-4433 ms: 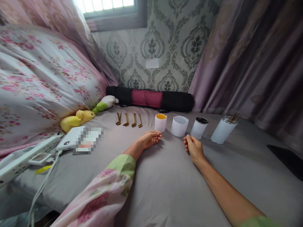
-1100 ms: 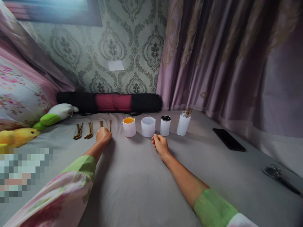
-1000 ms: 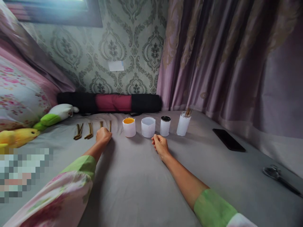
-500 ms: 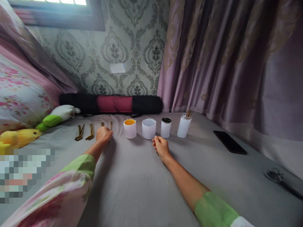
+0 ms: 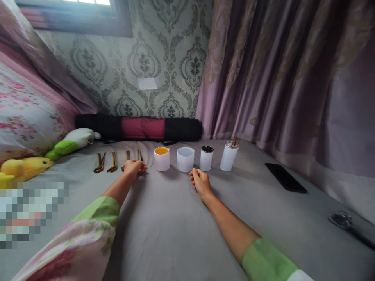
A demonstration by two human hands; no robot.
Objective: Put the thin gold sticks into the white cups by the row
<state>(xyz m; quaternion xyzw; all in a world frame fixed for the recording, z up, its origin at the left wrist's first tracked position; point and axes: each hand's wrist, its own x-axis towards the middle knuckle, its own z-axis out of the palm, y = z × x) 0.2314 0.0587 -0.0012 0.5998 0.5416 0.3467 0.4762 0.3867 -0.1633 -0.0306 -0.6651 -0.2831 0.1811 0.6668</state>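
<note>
Thin, bent brown sticks, a bit like bendy straws, lie in small groups on the grey sheet; one group (image 5: 100, 163) is at the far left and another (image 5: 113, 162) beside it. My left hand (image 5: 133, 168) is closed at the lower end of the rightmost bent brown sticks (image 5: 140, 155), its fingers partly hiding them. My right hand (image 5: 200, 182) rests on the sheet, loosely curled with nothing visible in it. Just behind it stands a wide white container (image 5: 185, 160). To that container's left is a white-wrapped cup (image 5: 162, 160) with an orange inside.
A white-wrapped can (image 5: 206, 160) with a dark inside and a white-wrapped jar (image 5: 229, 158) holding brown sticks stand at right. Farther right are a black phone (image 5: 285, 177) and a dark-handled object (image 5: 348, 224). Plush toys (image 5: 26, 169) lie left; a black-and-red roll (image 5: 143, 128) lies behind.
My left hand has shifted slightly right, its fingers extending further, and a second prong shows beside the rightmost stick. My right hand keeps its place. The view has shifted slightly.
</note>
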